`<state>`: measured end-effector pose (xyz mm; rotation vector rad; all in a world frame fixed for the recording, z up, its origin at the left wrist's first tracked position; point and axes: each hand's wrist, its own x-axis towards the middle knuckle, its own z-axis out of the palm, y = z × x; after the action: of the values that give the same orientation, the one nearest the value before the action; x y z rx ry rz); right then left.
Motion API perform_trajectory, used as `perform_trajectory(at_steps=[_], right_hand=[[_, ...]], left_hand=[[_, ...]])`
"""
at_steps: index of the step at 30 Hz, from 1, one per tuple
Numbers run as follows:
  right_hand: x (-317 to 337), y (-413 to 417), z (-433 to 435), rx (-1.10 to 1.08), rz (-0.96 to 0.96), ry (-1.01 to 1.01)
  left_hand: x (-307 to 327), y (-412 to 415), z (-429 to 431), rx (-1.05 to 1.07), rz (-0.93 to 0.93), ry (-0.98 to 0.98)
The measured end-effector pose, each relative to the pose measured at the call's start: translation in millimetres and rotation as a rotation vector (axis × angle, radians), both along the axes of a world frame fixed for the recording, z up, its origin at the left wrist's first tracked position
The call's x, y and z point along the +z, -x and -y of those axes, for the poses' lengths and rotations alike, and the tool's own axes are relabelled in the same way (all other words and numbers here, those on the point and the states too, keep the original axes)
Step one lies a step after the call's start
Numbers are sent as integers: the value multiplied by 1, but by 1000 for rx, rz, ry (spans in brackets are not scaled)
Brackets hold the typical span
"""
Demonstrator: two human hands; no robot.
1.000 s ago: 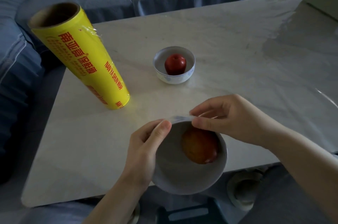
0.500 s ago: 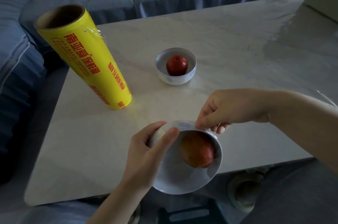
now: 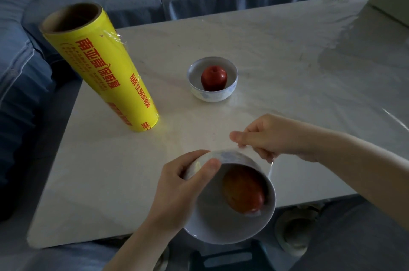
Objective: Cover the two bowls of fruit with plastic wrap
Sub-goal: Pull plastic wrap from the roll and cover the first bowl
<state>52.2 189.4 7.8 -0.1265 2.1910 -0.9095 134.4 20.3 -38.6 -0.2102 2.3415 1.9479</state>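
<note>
Your left hand (image 3: 183,184) grips the 10 o'clock rim of the tilted white ceramic bowl (image 3: 217,220) w/ an orange-red fruit (image 3: 243,191), at the pale marble table (image 3: 110,182)'s 6 o'clock edge. Your right hand (image 3: 272,135) pinches clear plastic film (image 3: 245,149) at its 12 o'clock rim. A small white bowl (image 3: 212,95) w/ a red apple (image 3: 213,77) sits mid-table, w/ the yellow wrap roll (image 3: 106,71) standing at its 9 o'clock.

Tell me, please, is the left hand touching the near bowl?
Touching: the head view shows the left hand gripping the near bowl at its rim.
</note>
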Motion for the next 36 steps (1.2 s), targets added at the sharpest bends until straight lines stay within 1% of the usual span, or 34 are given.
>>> perform_trajectory(at_steps=[3,5,6,10,13,16,21,23,25,30,33,35,36], right_hand=[[1,2,0,34,60,-44],[1,1,-1,29,80,4],[-1,0,-2,5,78,63],[-11,-5,-2,-187,-32,333],[-17,-9,3,-330,-156,392],[-22,-7,7,-378,-255,374],[-32,0,14,-320,-384,288],[-34,0,15,-296,-374,298],[-33,0,13,-250,-320,289],[-35,-3,7,-128,-208,188],[-42,-6,-2,-16,-149,104],[-44,-6,-9,6,-193,54],[-42,-7,-13,-65,-249,72]], left_hand=[[-1,-1,-1,-18,-1,9],[-2,-1,-3,-20,5,3],[-2,-1,-3,-23,7,1],[-1,3,-2,-94,-11,22],[1,5,0,-124,-20,12],[3,7,0,-139,-32,-22],[5,5,2,-163,-68,-75],[7,4,1,-146,-91,-81],[10,5,0,-146,-121,-75],[7,6,0,-140,-112,-57],[6,6,0,-117,-122,-44],[6,8,3,-93,-140,-51],[7,8,4,-83,-150,-52]])
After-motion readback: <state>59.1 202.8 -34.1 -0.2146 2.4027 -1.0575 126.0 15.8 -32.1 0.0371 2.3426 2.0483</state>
